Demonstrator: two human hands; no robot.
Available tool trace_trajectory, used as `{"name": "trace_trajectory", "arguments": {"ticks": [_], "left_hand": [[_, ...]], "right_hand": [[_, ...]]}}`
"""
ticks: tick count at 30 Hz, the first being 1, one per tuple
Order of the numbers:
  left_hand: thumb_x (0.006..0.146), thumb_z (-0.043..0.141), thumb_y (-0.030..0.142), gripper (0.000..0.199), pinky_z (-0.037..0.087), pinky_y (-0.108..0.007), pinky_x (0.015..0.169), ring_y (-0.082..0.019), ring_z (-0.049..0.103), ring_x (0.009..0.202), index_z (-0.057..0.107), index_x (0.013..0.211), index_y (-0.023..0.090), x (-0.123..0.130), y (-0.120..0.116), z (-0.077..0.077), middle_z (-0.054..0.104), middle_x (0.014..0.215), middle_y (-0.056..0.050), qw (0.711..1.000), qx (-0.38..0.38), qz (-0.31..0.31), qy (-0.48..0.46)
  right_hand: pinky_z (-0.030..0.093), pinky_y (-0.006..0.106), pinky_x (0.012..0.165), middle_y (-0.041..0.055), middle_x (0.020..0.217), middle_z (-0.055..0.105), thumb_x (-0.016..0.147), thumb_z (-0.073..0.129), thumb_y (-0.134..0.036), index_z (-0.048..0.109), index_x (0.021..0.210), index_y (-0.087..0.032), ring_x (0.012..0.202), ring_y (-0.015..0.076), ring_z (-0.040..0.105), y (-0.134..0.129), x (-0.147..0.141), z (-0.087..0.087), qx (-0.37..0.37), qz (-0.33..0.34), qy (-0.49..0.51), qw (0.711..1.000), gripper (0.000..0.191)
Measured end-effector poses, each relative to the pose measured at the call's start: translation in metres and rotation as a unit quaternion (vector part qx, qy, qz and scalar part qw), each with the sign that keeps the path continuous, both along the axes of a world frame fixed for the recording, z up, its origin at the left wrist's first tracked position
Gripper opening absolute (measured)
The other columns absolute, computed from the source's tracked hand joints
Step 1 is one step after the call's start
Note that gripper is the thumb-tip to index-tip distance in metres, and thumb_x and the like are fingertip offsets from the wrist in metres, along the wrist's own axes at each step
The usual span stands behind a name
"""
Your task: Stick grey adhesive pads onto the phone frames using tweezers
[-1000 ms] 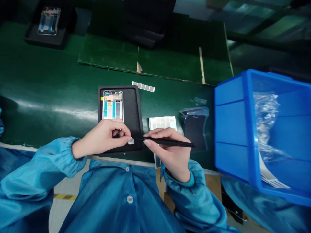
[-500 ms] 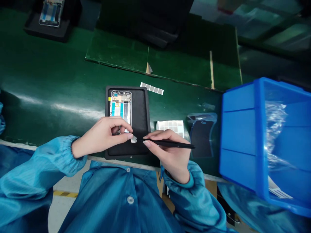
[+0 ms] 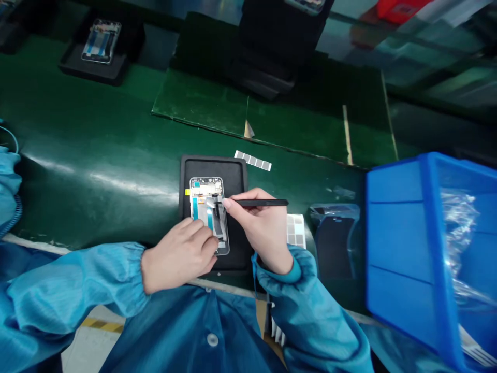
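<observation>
Pinching black tweezers [image 3: 264, 202], right hand [image 3: 264, 223] now over the phone [image 3: 210, 219], earlier beside it, pale piece [image 3: 210, 201] at tips, phone shifted lower in black tray [image 3: 237, 246], left hand [image 3: 182, 254] curled at phone's bottom edge, hold unclear, blue bin [image 3: 399, 243] at right containing clear plastic [image 3: 462, 228].

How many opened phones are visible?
3 clear: a phone partly covered by the left hand in the near tray; another phone in the upper-left tray; third phone cut by the top edge. A blurred item far top left may be another.
</observation>
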State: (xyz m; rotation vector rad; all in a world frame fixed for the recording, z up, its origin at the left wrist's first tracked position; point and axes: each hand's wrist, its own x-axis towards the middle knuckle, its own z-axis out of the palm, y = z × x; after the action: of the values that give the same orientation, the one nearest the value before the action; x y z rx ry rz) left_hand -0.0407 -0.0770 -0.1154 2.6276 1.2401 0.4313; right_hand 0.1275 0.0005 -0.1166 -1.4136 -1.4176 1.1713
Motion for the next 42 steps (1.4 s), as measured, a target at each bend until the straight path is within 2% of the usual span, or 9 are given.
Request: {"name": "trace_trajectory", "arguments": {"ticks": [4,8,11,17,42], "left_hand": [[0.093,0.059,0.031,0.02,0.047,-0.037,0.067,-0.023,0.057,0.078,0.067,0.094,0.014,-0.013,0.0,0.002,0.065,0.084,-0.006,0.999,0.001,0.022,-0.044],[0.095,0.056,0.026,0.017,0.049,-0.038,0.071,-0.023,0.058,0.082,0.066,0.098,0.013,-0.039,0.014,-0.003,0.068,0.093,-0.009,0.992,0.017,0.117,-0.052],[0.095,0.054,0.023,0.019,0.052,-0.039,0.077,-0.024,0.059,0.088,0.065,0.106,0.013,-0.048,0.022,-0.011,0.067,0.098,-0.011,0.988,0.021,0.146,-0.051],[0.094,0.054,0.022,0.019,0.054,-0.039,0.077,-0.024,0.06,0.089,0.064,0.107,0.012,-0.045,0.023,-0.02,0.065,0.099,-0.012,0.988,0.024,0.141,-0.051],[0.092,0.056,0.02,0.019,0.055,-0.04,0.076,-0.025,0.059,0.088,0.066,0.106,0.01,-0.046,0.023,-0.02,0.064,0.099,-0.013,0.989,0.035,0.136,-0.042]], "right_hand": [[0.05,0.027,0.051,0.0016,0.068,0.072,0.073,0.084,-0.031,0.07,0.073,-0.02,0.058,0.0152,0.063,0.006,-0.007,-0.005,-0.013,0.041,-0.02,0.999,0.018],[0.05,0.027,0.053,0.0021,0.07,0.072,0.073,0.084,-0.032,0.07,0.073,-0.02,0.059,0.0154,0.063,0.007,-0.008,-0.008,-0.019,0.063,-0.037,0.997,0.018],[0.05,0.027,0.052,0.0022,0.069,0.072,0.073,0.085,-0.034,0.07,0.073,-0.021,0.059,0.0159,0.063,0.007,-0.008,-0.009,-0.02,0.065,-0.048,0.997,0.02],[0.051,0.027,0.052,0.0015,0.069,0.072,0.074,0.084,-0.033,0.071,0.074,-0.02,0.059,0.0159,0.064,0.006,-0.009,-0.009,-0.022,0.071,-0.048,0.996,0.018],[0.051,0.027,0.052,0.0009,0.069,0.072,0.075,0.083,-0.032,0.071,0.074,-0.021,0.058,0.0152,0.063,0.005,-0.009,-0.009,-0.01,0.074,-0.077,0.994,0.016]]}}
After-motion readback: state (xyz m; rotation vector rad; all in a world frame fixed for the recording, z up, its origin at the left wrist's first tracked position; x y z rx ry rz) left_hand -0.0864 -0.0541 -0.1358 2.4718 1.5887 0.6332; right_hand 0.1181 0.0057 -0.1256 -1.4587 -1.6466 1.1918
